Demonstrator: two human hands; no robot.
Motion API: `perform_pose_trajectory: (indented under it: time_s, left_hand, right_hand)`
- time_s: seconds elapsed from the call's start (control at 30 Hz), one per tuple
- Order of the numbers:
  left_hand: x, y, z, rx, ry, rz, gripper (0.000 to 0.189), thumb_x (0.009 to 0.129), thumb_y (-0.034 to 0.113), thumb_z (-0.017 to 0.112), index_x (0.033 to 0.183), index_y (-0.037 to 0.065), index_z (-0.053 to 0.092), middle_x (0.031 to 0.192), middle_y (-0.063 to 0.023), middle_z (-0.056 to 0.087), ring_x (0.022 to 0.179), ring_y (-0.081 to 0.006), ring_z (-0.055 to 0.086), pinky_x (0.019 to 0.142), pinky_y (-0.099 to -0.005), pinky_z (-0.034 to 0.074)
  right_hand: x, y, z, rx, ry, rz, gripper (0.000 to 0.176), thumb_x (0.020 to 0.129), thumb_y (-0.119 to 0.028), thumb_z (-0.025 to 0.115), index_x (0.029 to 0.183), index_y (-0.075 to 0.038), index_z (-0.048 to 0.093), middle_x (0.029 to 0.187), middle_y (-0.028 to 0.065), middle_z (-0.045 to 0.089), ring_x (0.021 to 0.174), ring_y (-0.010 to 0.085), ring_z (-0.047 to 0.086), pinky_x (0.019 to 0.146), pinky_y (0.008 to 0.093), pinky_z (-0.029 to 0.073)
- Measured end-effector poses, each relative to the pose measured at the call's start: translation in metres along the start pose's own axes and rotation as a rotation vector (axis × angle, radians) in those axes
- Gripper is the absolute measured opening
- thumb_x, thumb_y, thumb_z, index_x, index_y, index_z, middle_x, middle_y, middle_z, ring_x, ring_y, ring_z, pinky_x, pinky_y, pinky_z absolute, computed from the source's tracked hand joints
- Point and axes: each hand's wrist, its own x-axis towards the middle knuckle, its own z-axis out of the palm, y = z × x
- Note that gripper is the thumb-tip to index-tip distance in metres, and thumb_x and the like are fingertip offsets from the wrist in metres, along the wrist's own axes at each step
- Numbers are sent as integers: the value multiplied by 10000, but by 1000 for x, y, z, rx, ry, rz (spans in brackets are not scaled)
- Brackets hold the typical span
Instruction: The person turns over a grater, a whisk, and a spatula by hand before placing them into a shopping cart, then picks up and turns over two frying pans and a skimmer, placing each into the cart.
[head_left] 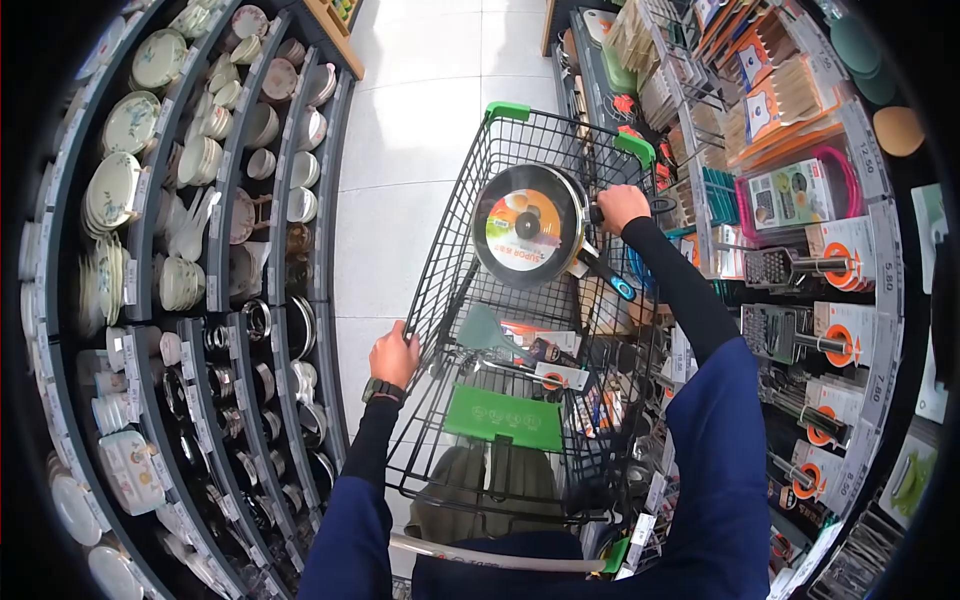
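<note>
My right hand [622,208] is closed around the black handle of a frying pan [500,252], whose inside carries a round orange and white label. The pan is in the upper part of a black wire shopping cart [425,290]. A second black handle with a blue end [612,278] sticks out below the first. My left hand [395,356], with a watch on its wrist, grips the cart's left top rim. On the cart's bottom lie a pale green spatula [482,328] and a carded kitchen utensil [562,376].
Shelves of plates and bowls [120,190] line the left side, with metal ware lower down. Racks of carded graters [785,268] and other utensils stand close on the right. A light tiled aisle floor [400,120] runs ahead. The cart has a green panel [505,418] near me.
</note>
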Motion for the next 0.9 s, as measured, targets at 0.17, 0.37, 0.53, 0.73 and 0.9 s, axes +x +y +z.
perform_pose_trajectory:
  time_s: [0.17,0.37,0.53,0.73,0.9]
  left_hand:
    - [0,9,-6,-11,-21,7,228,871,228,674,924,32,570,740,-205,678,730,-431,656,653,-526,514]
    - [1,7,-4,13,-23,4,221,876,235,686,911,41,586,728,-193,670,724,-427,649,633,-515,504]
    - [-1,9,-7,-15,-24,11,231,881,233,670,889,31,558,724,-196,669,718,-426,649,641,-518,506]
    - [-3,15,-9,3,-25,-18,232,885,235,669,897,27,567,733,-202,665,719,-428,648,639,-515,504]
    - [-2,15,-10,8,-22,-13,225,887,227,666,897,25,566,745,-211,664,718,-437,639,638,-519,500]
  right_hand:
    - [21,9,28,12,48,36,87,700,-127,725,773,-86,749,800,113,730,800,275,728,714,376,580]
    - [40,19,44,3,-6,48,103,688,-140,736,774,-84,748,810,116,732,805,273,729,719,383,581]
    - [60,16,62,-22,12,27,105,704,-140,740,793,-84,748,826,112,735,825,271,728,727,378,580]
    - [74,11,85,3,-78,45,112,722,-119,731,825,-79,751,864,118,738,854,282,727,742,389,582]
    - [81,26,102,-40,77,-16,48,739,-110,710,781,-103,733,815,91,724,825,273,720,698,379,575]
